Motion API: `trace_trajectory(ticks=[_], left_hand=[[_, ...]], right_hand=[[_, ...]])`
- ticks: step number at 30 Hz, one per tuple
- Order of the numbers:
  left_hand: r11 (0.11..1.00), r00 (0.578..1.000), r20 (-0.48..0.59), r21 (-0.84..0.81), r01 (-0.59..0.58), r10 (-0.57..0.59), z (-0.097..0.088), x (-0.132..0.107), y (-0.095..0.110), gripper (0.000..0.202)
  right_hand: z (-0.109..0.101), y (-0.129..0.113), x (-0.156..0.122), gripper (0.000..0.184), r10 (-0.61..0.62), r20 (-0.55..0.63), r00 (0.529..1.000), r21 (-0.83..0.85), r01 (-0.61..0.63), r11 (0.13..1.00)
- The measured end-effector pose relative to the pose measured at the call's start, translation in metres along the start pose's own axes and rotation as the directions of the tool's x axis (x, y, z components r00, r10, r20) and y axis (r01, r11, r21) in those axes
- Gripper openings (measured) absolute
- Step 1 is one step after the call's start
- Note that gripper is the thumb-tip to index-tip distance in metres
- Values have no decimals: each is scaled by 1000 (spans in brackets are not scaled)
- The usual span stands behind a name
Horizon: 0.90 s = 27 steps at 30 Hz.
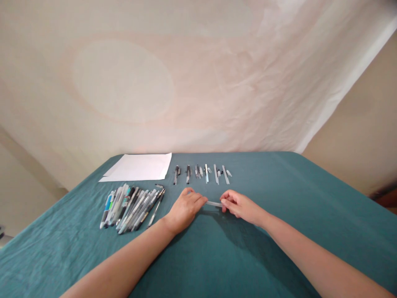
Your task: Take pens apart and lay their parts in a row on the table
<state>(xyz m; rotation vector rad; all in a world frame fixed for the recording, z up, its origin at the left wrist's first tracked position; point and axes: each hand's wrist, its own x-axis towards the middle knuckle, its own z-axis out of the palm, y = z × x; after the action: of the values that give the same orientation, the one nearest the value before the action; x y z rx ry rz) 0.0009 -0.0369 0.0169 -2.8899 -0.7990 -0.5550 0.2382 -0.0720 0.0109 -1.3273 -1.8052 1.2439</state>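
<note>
A pale, translucent pen [214,203] is held level between my two hands, just above the green cloth. My left hand [185,209] closes on its left end, palm down. The right end is pinched between the thumb and fingers of my right hand [239,205]. Both ends of the pen are hidden by fingers, so I cannot tell whether a cap is on it. Left of my left hand lies a pile of many pens [133,209], mostly clear, grey and black, with a blue and green one [108,203] at its left edge.
Beyond my hands, a row of pens with caps lying beside them includes a dark pen [188,174] and a pale barrel [225,175]. White paper sheets [139,167] lie at the back left. A green cloth [294,198] covers the table, and a pale fabric backdrop [217,82] hangs behind.
</note>
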Motion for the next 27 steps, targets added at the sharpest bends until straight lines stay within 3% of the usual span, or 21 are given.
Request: trace_trajectory(ticks=[7,11,14,16,18,22,24,27], left_hand=[[999,999,-41,-19,-31,30,-3,0,6,26],[999,997,-75,-32,-21,18,-9,0,11,29],[996,979,-187,-29,79,-83,-17,2,12,35],[980,939,-281,-37,197,-200,-20,3,10,41],[961,917,-287,-53,272,-276,-19,2,5,38],[947,942,-107,-82,312,-320,-6,-4,-9,23],[939,941,-50,-95,329,-335,1,-6,-13,22],[942,946,-13,-97,321,-324,6,-6,-16,16]], right_hand=[[11,-16,-9,17,-261,-55,964,-347,227,910],[19,-21,-10,15,-302,-61,951,-439,246,864],[15,-20,-8,15,-295,-116,949,-456,213,864],[3,-13,-5,16,-293,-216,931,-469,165,868],[-17,0,0,19,-284,-365,887,-482,81,872],[-64,38,19,21,-169,-659,733,-454,-208,866],[-80,56,30,18,-109,-723,683,-456,-352,817],[-89,71,43,14,-21,-689,725,-502,-456,735]])
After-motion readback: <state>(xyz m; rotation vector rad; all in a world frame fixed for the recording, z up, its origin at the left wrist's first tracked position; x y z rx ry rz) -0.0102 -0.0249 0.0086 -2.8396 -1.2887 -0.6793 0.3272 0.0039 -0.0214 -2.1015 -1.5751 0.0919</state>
